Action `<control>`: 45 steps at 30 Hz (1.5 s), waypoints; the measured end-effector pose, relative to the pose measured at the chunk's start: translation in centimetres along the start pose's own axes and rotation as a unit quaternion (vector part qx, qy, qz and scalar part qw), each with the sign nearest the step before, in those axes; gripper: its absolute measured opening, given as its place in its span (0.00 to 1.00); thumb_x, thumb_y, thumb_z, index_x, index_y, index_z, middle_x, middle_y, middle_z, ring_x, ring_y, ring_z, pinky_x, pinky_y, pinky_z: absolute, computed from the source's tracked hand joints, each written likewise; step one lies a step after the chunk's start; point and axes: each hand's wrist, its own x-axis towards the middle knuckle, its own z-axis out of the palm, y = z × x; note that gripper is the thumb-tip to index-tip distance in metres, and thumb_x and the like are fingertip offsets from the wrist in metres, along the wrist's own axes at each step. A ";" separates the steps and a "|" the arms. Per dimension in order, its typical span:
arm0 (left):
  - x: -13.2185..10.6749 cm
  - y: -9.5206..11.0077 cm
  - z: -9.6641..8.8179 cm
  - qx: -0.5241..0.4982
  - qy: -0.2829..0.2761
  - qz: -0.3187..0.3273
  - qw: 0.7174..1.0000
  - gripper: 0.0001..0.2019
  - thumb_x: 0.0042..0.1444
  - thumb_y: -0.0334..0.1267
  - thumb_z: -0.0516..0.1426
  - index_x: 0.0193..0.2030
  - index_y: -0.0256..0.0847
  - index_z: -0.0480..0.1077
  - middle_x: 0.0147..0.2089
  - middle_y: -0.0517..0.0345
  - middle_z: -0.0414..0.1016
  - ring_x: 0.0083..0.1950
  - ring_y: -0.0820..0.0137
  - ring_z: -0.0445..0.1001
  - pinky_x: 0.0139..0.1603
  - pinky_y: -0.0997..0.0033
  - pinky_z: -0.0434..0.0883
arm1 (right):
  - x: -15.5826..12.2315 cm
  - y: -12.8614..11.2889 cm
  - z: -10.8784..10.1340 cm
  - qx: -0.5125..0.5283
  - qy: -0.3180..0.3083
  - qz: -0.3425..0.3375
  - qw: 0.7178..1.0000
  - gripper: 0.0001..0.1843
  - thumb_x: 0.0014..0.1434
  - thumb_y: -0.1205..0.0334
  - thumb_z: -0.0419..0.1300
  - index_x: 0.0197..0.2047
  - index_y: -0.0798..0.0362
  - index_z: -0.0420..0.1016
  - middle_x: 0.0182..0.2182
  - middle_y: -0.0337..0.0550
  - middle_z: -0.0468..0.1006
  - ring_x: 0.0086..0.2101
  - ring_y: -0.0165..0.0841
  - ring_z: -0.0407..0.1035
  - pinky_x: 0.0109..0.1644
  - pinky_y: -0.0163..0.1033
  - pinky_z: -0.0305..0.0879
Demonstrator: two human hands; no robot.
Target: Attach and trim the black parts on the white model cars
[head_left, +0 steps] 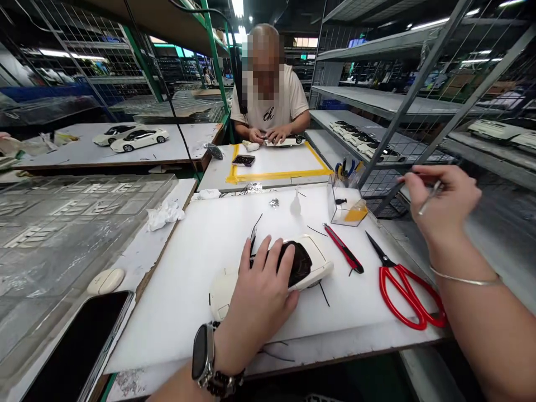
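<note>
A white model car (320, 259) with a dark cabin sits on the white bench top. My left hand (263, 290) lies over its roof with fingers spread and the thumb at its near side, holding it. Raised at the right, apart from the car, my right hand (448, 201) has closed fingers around a slim silver metal tool (430, 197), whose exact kind I cannot make out. Between the hands lie a red utility knife (343, 248) and red-handled scissors (404, 290). Thin black strips (324, 294) are scattered around the car.
A clear box (347, 206) with tools behind it stands at the back right. Opposite, a person (270, 106) handles another model car (285, 141). A phone (79, 346), an earbud case (105, 281) and plastic trays (84, 212) lie left. Metal racks (377, 106) rise right.
</note>
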 end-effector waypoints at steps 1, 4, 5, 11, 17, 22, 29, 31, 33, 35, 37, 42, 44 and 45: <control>0.3 0.1 -0.1 0.009 -0.007 0.002 1.000 0.27 0.57 0.41 0.54 0.63 0.37 0.59 0.64 0.43 0.64 0.67 0.48 0.58 0.67 0.37 0.53 | 0.3 -0.2 0.3 0.000 0.000 0.008 1.000 0.20 0.65 0.53 0.49 0.45 0.62 0.71 0.37 0.56 0.77 0.41 0.38 0.72 0.55 0.48 0.54; 0.7 0.2 -0.2 0.029 -0.030 0.021 0.999 0.27 0.57 0.42 0.55 0.62 0.35 0.60 0.62 0.41 0.66 0.67 0.47 0.58 0.67 0.37 0.54 | 0.8 -0.7 0.7 0.009 -0.046 0.002 0.999 0.21 0.65 0.52 0.48 0.44 0.60 0.75 0.36 0.50 0.78 0.41 0.35 0.71 0.55 0.45 0.52; 0.8 0.2 -0.1 0.030 -0.037 0.033 0.998 0.26 0.57 0.42 0.55 0.62 0.35 0.60 0.62 0.41 0.66 0.67 0.47 0.59 0.67 0.38 0.54 | 0.8 -0.7 0.8 0.010 -0.067 -0.005 0.998 0.22 0.65 0.52 0.47 0.44 0.60 0.75 0.36 0.49 0.78 0.42 0.35 0.70 0.55 0.45 0.51; 0.9 -0.2 0.0 0.008 -0.055 0.070 0.996 0.23 0.56 0.38 0.54 0.59 0.34 0.61 0.63 0.42 0.66 0.66 0.54 0.62 0.68 0.44 0.57 | -1.7 -3.4 0.7 0.033 -0.127 -0.055 0.990 0.18 0.65 0.56 0.48 0.52 0.56 0.67 0.53 0.53 0.71 0.51 0.43 0.65 0.55 0.49 0.48; 0.2 -0.1 -0.1 0.000 -0.040 0.052 0.998 0.26 0.55 0.37 0.56 0.61 0.36 0.59 0.64 0.44 0.65 0.66 0.54 0.62 0.66 0.43 0.58 | -5.6 -11.2 1.1 0.161 -0.368 -0.196 0.895 0.13 0.63 0.53 0.54 0.46 0.53 0.64 0.50 0.47 0.73 0.46 0.38 0.68 0.58 0.47 0.52; -0.4 -0.3 -0.5 0.004 -0.034 0.022 0.999 0.30 0.54 0.40 0.58 0.63 0.39 0.56 0.61 0.48 0.70 0.68 0.52 0.58 0.67 0.37 0.51 | -5.8 -13.7 2.9 0.145 -0.508 -0.148 0.836 0.16 0.63 0.48 0.52 0.42 0.53 0.63 0.38 0.46 0.75 0.41 0.40 0.69 0.48 0.43 0.60; -1.6 -7.3 -1.6 0.100 0.004 -0.023 0.995 0.29 0.58 0.46 0.56 0.64 0.42 0.56 0.60 0.46 0.70 0.66 0.51 0.61 0.69 0.35 0.42 | -9.4 -15.4 -3.6 0.140 -0.548 -0.067 0.822 0.17 0.61 0.48 0.54 0.42 0.55 0.64 0.36 0.52 0.72 0.37 0.43 0.68 0.38 0.44 0.64; -2.3 -9.4 -2.1 0.129 0.001 -0.071 0.989 0.26 0.59 0.45 0.55 0.62 0.40 0.58 0.57 0.43 0.72 0.62 0.50 0.66 0.67 0.36 0.48 | -10.7 -16.1 -5.7 0.257 -0.589 -0.069 0.763 0.18 0.58 0.50 0.58 0.46 0.52 0.65 0.42 0.49 0.71 0.40 0.38 0.68 0.40 0.41 0.67; -2.9 -10.4 -2.6 0.093 -0.015 -0.120 0.988 0.24 0.61 0.45 0.52 0.61 0.40 0.58 0.55 0.44 0.74 0.57 0.53 0.71 0.62 0.43 0.59 | -11.2 -16.5 -6.8 0.341 -0.608 -0.087 0.712 0.19 0.57 0.53 0.60 0.49 0.50 0.65 0.46 0.47 0.70 0.42 0.35 0.68 0.42 0.39 0.68; -3.1 -10.3 -2.9 0.009 -0.031 -0.170 0.985 0.22 0.63 0.46 0.49 0.62 0.41 0.56 0.54 0.47 0.74 0.54 0.58 0.74 0.55 0.54 0.68 | -10.9 -16.5 -6.9 0.368 -0.590 -0.102 0.711 0.18 0.59 0.55 0.58 0.51 0.51 0.64 0.48 0.48 0.70 0.45 0.35 0.67 0.47 0.40 0.68; -2.6 -9.4 -2.8 -0.065 -0.045 -0.208 0.975 0.25 0.63 0.51 0.47 0.63 0.42 0.53 0.56 0.48 0.73 0.54 0.60 0.74 0.47 0.61 0.72 | -10.2 -16.3 -6.4 0.373 -0.547 -0.112 0.741 0.16 0.63 0.56 0.53 0.52 0.53 0.64 0.48 0.49 0.70 0.47 0.36 0.66 0.50 0.43 0.66; 1.0 -6.1 -0.9 -0.036 -0.126 -0.224 0.966 0.44 0.54 0.66 0.49 0.66 0.33 0.50 0.53 0.35 0.72 0.51 0.47 0.74 0.42 0.56 0.71 | -8.7 -15.9 -5.4 0.376 -0.409 -0.208 0.805 0.11 0.66 0.63 0.45 0.47 0.53 0.66 0.34 0.42 0.73 0.36 0.32 0.65 0.45 0.42 0.62; 2.4 -5.2 0.1 -0.012 -0.138 -0.232 0.963 0.46 0.50 0.67 0.51 0.65 0.30 0.51 0.50 0.33 0.72 0.50 0.43 0.73 0.43 0.51 0.70 | -8.6 -15.5 -5.2 0.367 -0.328 -0.216 0.843 0.11 0.66 0.66 0.46 0.47 0.51 0.66 0.31 0.39 0.71 0.33 0.30 0.63 0.44 0.42 0.60; 2.9 -4.9 0.4 -0.001 -0.133 -0.236 0.962 0.46 0.49 0.67 0.52 0.64 0.29 0.52 0.49 0.33 0.72 0.50 0.42 0.72 0.44 0.48 0.69 | -8.5 -15.1 -5.1 0.360 -0.294 -0.195 0.864 0.11 0.65 0.67 0.46 0.48 0.51 0.66 0.30 0.38 0.70 0.33 0.30 0.62 0.43 0.41 0.60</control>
